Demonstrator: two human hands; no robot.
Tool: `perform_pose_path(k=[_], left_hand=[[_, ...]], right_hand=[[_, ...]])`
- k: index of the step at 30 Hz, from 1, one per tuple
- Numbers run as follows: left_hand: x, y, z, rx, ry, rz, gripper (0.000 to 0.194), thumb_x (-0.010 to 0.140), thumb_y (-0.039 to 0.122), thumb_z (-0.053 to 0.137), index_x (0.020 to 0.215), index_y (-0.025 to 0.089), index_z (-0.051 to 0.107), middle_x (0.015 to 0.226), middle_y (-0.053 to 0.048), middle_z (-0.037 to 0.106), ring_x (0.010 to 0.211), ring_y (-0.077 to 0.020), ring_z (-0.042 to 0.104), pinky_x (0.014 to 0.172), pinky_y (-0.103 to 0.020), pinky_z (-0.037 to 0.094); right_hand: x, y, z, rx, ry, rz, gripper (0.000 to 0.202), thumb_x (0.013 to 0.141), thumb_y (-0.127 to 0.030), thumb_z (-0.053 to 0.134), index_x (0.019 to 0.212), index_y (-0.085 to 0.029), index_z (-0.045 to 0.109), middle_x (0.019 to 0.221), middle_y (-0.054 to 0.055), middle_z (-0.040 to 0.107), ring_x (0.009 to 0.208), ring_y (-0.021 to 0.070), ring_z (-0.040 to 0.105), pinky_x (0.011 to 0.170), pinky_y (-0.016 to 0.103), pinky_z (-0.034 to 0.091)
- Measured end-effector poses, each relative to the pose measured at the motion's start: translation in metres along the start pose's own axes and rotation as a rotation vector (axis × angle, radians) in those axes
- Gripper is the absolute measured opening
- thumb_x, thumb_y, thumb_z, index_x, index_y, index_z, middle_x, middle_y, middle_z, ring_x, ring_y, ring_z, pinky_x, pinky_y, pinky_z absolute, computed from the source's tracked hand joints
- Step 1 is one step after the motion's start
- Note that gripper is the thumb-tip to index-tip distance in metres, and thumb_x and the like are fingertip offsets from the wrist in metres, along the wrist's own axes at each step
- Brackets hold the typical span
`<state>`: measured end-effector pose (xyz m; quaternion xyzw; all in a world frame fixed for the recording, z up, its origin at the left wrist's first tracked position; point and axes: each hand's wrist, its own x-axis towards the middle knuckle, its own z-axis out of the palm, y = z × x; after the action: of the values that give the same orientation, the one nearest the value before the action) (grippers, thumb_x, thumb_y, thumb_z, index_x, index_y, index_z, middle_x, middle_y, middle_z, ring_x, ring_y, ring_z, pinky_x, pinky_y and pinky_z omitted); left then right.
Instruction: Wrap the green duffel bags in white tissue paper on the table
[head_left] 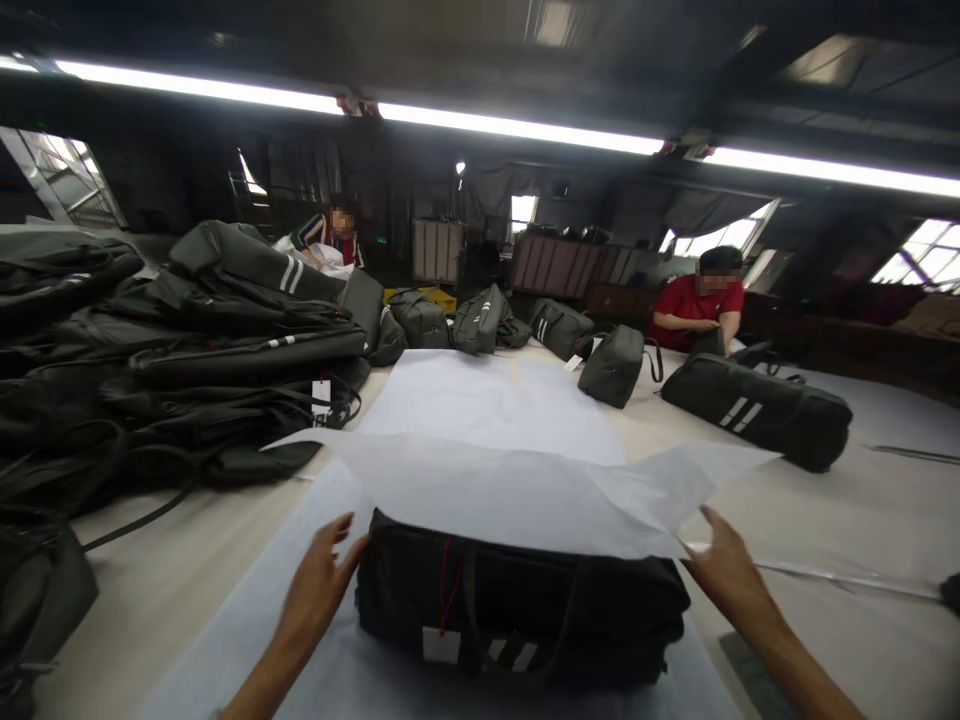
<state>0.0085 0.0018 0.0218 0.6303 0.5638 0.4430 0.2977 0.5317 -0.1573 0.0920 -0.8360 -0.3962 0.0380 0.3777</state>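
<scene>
A dark duffel bag [517,620] with two white stripes, carry handles and a white tag on a red cord stands right in front of me. Over its top and far side lies a thin white paper sheet [510,490], its left and right corners flaring outward. My left hand [322,575] is at the bag's left end, thumb and fingers apart, with nothing in it. At the right end, my right hand [720,560] is open beside the paper's near right edge; whether its thumb touches the paper is hard to tell.
A large heap of dark bags [247,350] fills the table's left side. Several filled bags stand farther back, one long duffel bag [757,405] at the right. Pale paper [487,390] covers the table middle. A person in red [697,300] and another person [330,235] work across the table.
</scene>
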Motion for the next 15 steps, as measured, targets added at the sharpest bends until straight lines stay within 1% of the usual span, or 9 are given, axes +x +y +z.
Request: perform_pose_path(k=[2, 3, 4, 6, 8, 9, 12, 13, 15], left_hand=[[0.009, 0.005, -0.022, 0.311, 0.280, 0.405, 0.050, 0.082, 0.052, 0.066, 0.120, 0.020, 0.060, 0.118, -0.017, 0.065, 0.119, -0.0406, 0.057, 0.102, -0.064, 0.041], [0.016, 0.010, -0.031, 0.456, 0.351, 0.606, 0.046, 0.084, 0.042, 0.068, 0.125, 0.022, 0.057, 0.123, -0.017, 0.063, 0.125, -0.0391, 0.053, 0.106, -0.063, 0.038], [0.025, 0.018, -0.036, 0.572, 0.372, 0.777, 0.046, 0.086, 0.032, 0.068, 0.128, 0.023, 0.054, 0.128, -0.017, 0.060, 0.132, -0.0379, 0.047, 0.109, -0.063, 0.033], [0.048, 0.036, -0.036, 0.722, 0.329, 0.997, 0.046, 0.087, 0.018, 0.066, 0.130, 0.025, 0.052, 0.137, -0.016, 0.055, 0.141, -0.0362, 0.035, 0.114, -0.063, 0.025], [0.070, 0.053, -0.026, 0.775, 0.244, 1.096, 0.038, 0.087, 0.012, 0.062, 0.122, 0.026, 0.058, 0.138, -0.013, 0.055, 0.143, -0.0350, 0.030, 0.116, -0.064, 0.020], [0.080, 0.060, -0.020, 0.781, 0.208, 1.124, 0.033, 0.087, 0.011, 0.061, 0.115, 0.027, 0.061, 0.135, -0.011, 0.057, 0.143, -0.0343, 0.031, 0.116, -0.064, 0.019], [0.093, 0.076, -0.010, 0.755, 0.221, 1.172, 0.023, 0.088, 0.012, 0.062, 0.105, 0.027, 0.063, 0.133, -0.008, 0.060, 0.141, -0.0323, 0.036, 0.117, -0.061, 0.021], [0.093, 0.080, -0.010, 0.736, 0.266, 1.171, 0.025, 0.088, 0.014, 0.063, 0.108, 0.027, 0.062, 0.136, -0.008, 0.057, 0.141, -0.0318, 0.037, 0.117, -0.061, 0.022], [0.089, 0.090, -0.015, 0.703, 0.360, 1.153, 0.040, 0.087, 0.016, 0.066, 0.123, 0.029, 0.056, 0.145, -0.010, 0.050, 0.142, -0.0320, 0.034, 0.117, -0.061, 0.022]], right_hand=[[0.000, -0.011, -0.019, -0.206, 0.212, -0.320, 0.101, 0.067, -0.062, 0.068, 0.147, -0.012, 0.033, 0.156, 0.023, 0.029, 0.142, 0.0458, 0.024, 0.113, 0.067, 0.019], [-0.002, -0.019, -0.025, -0.309, 0.258, -0.526, 0.095, 0.072, -0.055, 0.067, 0.149, -0.014, 0.030, 0.158, 0.020, 0.025, 0.143, 0.0443, 0.022, 0.114, 0.067, 0.018], [-0.004, -0.028, -0.028, -0.399, 0.247, -0.731, 0.085, 0.077, -0.045, 0.064, 0.150, -0.017, 0.030, 0.159, 0.017, 0.025, 0.144, 0.0421, 0.022, 0.114, 0.066, 0.019], [-0.008, -0.049, -0.027, -0.522, 0.094, -1.026, 0.076, 0.078, -0.021, 0.058, 0.150, -0.022, 0.032, 0.159, 0.011, 0.027, 0.145, 0.0360, 0.024, 0.116, 0.062, 0.021], [-0.008, -0.067, -0.020, -0.595, -0.057, -1.144, 0.079, 0.070, -0.008, 0.055, 0.146, -0.024, 0.039, 0.157, 0.009, 0.034, 0.145, 0.0324, 0.026, 0.117, 0.059, 0.022], [-0.007, -0.075, -0.017, -0.603, -0.083, -1.159, 0.075, 0.068, -0.005, 0.055, 0.140, -0.024, 0.047, 0.155, 0.008, 0.038, 0.145, 0.0321, 0.027, 0.118, 0.060, 0.021], [-0.001, -0.086, -0.015, -0.601, -0.021, -1.179, 0.035, 0.072, -0.006, 0.057, 0.099, -0.024, 0.068, 0.148, 0.006, 0.048, 0.145, 0.0332, 0.027, 0.118, 0.063, 0.016], [0.000, -0.088, -0.018, -0.611, 0.012, -1.198, 0.024, 0.076, -0.006, 0.056, 0.088, -0.023, 0.068, 0.147, 0.005, 0.050, 0.145, 0.0332, 0.026, 0.118, 0.063, 0.015], [0.001, -0.090, -0.026, -0.625, 0.069, -1.239, 0.020, 0.082, -0.007, 0.053, 0.081, -0.022, 0.066, 0.146, 0.004, 0.050, 0.145, 0.0328, 0.025, 0.118, 0.064, 0.014]])
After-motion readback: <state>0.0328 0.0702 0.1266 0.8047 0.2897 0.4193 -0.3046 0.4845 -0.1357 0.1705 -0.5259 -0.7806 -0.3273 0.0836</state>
